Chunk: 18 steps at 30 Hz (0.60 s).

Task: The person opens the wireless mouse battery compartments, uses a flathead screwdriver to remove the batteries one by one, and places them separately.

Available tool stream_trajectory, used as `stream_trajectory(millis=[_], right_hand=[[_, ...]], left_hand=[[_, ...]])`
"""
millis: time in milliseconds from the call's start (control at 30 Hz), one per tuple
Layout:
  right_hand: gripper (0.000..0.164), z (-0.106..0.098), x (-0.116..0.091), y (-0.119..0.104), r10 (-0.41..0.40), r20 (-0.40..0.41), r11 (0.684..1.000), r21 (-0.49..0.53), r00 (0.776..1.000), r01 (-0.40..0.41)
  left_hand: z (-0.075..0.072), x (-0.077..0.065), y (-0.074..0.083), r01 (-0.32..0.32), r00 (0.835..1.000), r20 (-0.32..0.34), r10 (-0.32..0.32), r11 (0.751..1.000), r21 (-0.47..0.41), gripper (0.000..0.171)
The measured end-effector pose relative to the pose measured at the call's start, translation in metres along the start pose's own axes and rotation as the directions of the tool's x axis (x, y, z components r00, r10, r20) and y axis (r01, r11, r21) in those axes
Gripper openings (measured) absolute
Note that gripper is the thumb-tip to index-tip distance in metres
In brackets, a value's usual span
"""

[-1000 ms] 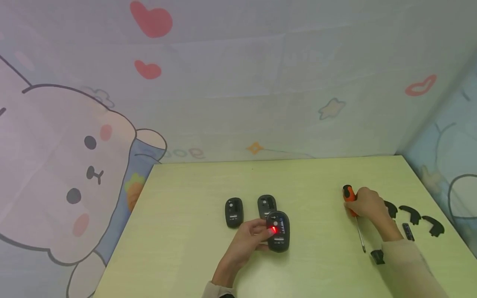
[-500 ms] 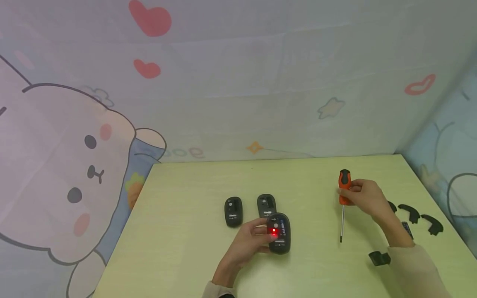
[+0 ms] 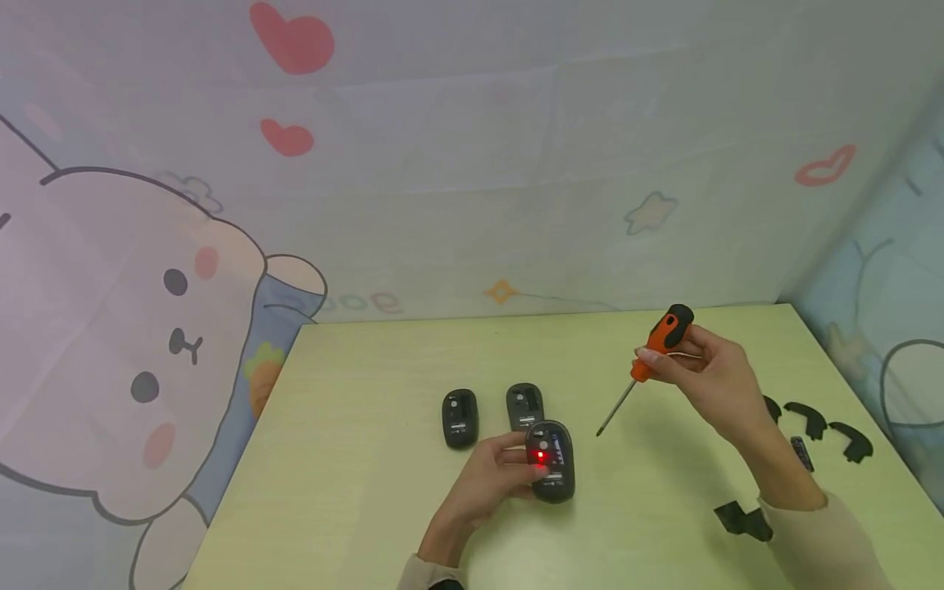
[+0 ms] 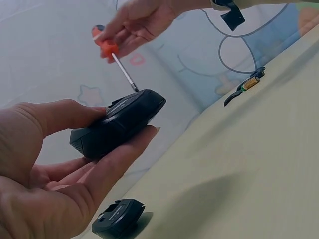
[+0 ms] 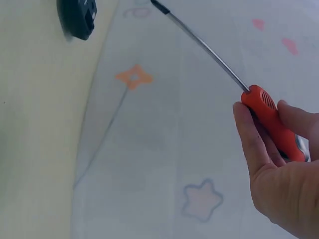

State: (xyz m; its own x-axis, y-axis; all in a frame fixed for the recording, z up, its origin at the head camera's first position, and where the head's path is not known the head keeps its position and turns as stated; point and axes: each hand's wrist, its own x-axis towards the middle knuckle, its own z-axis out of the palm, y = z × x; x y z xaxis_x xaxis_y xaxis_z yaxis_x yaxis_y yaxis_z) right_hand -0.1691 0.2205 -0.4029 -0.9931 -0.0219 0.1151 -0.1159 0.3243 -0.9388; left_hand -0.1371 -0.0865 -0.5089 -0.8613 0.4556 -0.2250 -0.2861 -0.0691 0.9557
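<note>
My left hand (image 3: 479,479) holds a black computer mouse (image 3: 555,475) above the table, its underside up and a red light glowing on it. In the left wrist view the thumb lies on top of that mouse (image 4: 119,122), with fingers beneath. My right hand (image 3: 719,385) grips a screwdriver (image 3: 664,332) by its orange and black handle. Its metal shaft slants down to the left, the tip apart from the held mouse in the head view. The right wrist view shows thumb and fingers around the screwdriver handle (image 5: 271,119).
Two more black mice, one at left (image 3: 460,418) and one partly behind the held mouse (image 3: 524,401), lie underside up. At right lie curved black pieces (image 3: 853,442) and a small dark patterned piece (image 3: 801,453). A printed cloth (image 3: 442,164) hangs behind the table (image 3: 354,459).
My right hand has lifted the screwdriver and carried it left, toward the held mouse. The shaft has swung from pointing down-right to down-left. The left hand stays almost in place.
</note>
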Motion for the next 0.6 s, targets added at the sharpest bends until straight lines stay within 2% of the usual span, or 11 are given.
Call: stream_trajectory(millis=[100, 367, 467, 600], right_hand=[[0.036, 0.007, -0.003, -0.006, -0.070, -0.024, 0.997, -0.018, 0.997, 0.070], [0.026, 0.018, -0.010, -0.021, -0.203, -0.030, 0.978, 0.037, 0.979, 0.204], [0.028, 0.020, -0.014, -0.026, -0.268, -0.038, 0.963, 0.023, 0.963, 0.269], [0.034, 0.024, -0.018, -0.032, -0.337, -0.047, 0.937, 0.082, 0.940, 0.340]], left_hand=[[0.000, 0.001, -0.001, 0.009, 1.000, -0.015, -0.009, 1.000, 0.009, 0.048], [-0.001, 0.004, -0.001, 0.019, 0.999, -0.035, -0.018, 1.000, 0.017, 0.048], [-0.001, 0.005, 0.000, 0.010, 0.999, -0.034, -0.009, 1.000, 0.017, 0.047], [-0.001, 0.006, 0.001, -0.001, 1.000, -0.032, 0.001, 1.000, 0.013, 0.046]])
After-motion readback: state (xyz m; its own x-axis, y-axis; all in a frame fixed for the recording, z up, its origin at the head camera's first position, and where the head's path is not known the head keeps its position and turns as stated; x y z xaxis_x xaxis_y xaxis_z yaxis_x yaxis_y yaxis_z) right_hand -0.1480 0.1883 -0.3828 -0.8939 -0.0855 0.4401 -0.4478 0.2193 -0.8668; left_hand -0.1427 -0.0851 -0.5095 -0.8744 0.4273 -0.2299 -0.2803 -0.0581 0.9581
